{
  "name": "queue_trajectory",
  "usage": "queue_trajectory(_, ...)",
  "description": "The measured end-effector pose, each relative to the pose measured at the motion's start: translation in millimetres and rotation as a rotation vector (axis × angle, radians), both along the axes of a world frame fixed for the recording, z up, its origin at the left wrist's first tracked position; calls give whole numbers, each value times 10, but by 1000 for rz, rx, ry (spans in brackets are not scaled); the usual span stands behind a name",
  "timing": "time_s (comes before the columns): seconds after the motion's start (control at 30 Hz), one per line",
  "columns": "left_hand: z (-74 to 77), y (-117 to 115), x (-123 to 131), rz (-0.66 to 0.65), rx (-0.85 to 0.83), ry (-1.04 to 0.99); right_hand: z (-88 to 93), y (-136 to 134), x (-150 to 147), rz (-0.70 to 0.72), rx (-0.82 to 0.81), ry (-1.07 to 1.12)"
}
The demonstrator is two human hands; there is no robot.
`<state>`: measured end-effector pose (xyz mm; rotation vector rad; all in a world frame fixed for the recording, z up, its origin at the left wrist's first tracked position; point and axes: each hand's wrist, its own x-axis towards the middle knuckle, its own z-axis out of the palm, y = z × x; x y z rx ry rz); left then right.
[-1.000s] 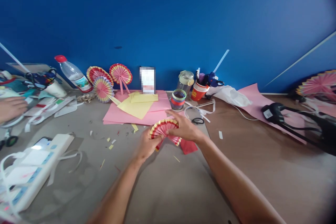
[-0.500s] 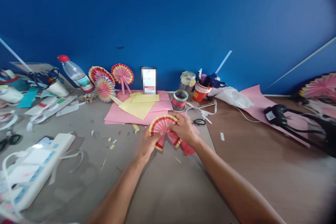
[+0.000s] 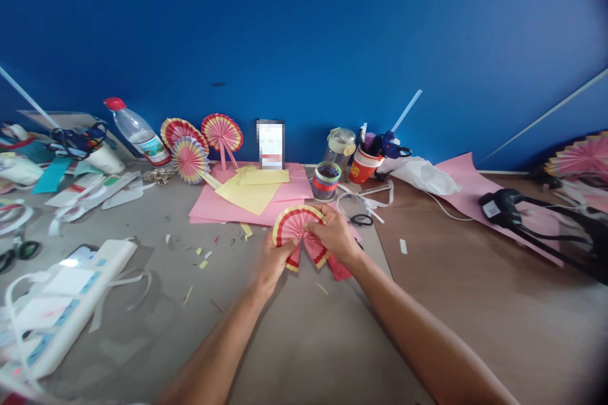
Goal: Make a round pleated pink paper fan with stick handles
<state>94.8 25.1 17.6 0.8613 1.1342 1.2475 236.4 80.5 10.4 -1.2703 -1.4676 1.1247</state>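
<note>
Between my two hands is a pleated paper fan [image 3: 299, 221], pink with a red band and a yellow rim, spread most of the way round with a gap at its lower side. My left hand [image 3: 274, 264] is closed on its left part, thumb near the centre. With the thumb and fingers, my right hand [image 3: 338, 234] grips the right part close to the middle folds. Beneath the right hand lies a piece of red paper [image 3: 340, 270]. Behind the fan are stacked pink sheets [image 3: 204, 210] with yellow paper [image 3: 254, 195] on top.
Finished round fans [image 3: 221, 134] stand at the back beside a bottle [image 3: 142, 136]. A phone [image 3: 270, 145], a jar [image 3: 326, 180] and a red cup [image 3: 363, 166] line the wall. A power strip [image 3: 80, 310] lies left; a black strapped device [image 3: 501, 209] sits right. Paper scraps [image 3: 203, 264] dot the desk.
The fan and both hands have shifted very slightly to the right. My grip on the fan stays the same, and the other things have not moved.
</note>
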Motion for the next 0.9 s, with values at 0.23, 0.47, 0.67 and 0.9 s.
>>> queue_trajectory(0.23,-46,5,30,11,-66,-243,113,1,-9,-49,4,41)
queue_trajectory(0.47,-142,-18,137,57,-270,-457,183,-37,-24,-166,103,-152)
queue_trajectory(0.67,-160,-35,203,59,-301,-598,170,-41,-42,-244,77,-140)
queue_trajectory(0.9,-62,-65,183,-101,-296,-687,203,-88,-64,-267,117,-109)
